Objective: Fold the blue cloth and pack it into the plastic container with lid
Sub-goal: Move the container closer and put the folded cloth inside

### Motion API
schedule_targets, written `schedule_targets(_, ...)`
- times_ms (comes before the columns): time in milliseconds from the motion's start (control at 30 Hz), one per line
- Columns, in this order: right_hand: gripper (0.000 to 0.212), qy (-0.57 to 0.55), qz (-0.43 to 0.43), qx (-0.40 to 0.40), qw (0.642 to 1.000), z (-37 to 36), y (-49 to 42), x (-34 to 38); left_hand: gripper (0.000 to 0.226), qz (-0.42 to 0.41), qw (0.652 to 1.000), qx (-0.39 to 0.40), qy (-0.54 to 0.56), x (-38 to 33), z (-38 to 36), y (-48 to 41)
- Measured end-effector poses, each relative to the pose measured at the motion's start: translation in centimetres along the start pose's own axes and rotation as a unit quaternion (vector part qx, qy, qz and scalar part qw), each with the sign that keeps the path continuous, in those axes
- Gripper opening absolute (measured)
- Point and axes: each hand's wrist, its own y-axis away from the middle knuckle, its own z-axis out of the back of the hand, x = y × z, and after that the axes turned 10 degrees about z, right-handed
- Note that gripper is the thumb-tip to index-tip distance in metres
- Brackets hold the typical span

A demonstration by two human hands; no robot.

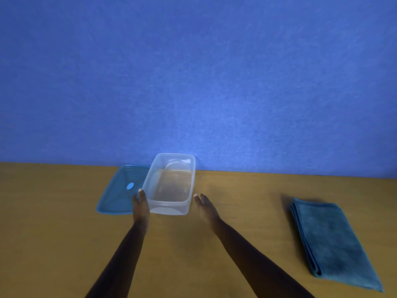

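Observation:
A clear plastic container (171,206) stands with nothing inside it near the back of the wooden table (53,233). Its blue lid (117,196) lies flat just to its left, partly behind it. My left hand (140,206) rests against the container's near left corner, fingers straight. My right hand (205,206) hovers a little to the right of the container, fingers extended, apart from its wall. The blue cloth (330,241) lies folded into a long rectangle at the far right of the table, away from both hands.
A blue wall (193,82) rises directly behind the table's back edge, close behind the container. Bare tabletop stretches between the container and the cloth and in front of my arms.

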Motion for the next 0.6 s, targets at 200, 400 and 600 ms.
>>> schedule_targets(200, 0.042, -0.176, -0.05, 0.002, 0.983, -1.4, -0.5, 1.2, 0.044, 0.027, 0.996, 0.07, 0.056, 0.3, 0.5, -0.5)
schedule_targets(400, 0.037, -0.173, -0.036, 0.019, 0.984, -1.6, -0.3, 1.3, 0.036, 0.046, 0.995, 0.059, 0.062, 0.6, 0.4, -0.6)
schedule_targets(600, 0.035, -0.137, -0.002, -0.011, 0.99, 1.8, 1.4, 0.6, 0.036, 0.05, 0.995, 0.072, 0.055, 0.8, -1.9, 1.7)
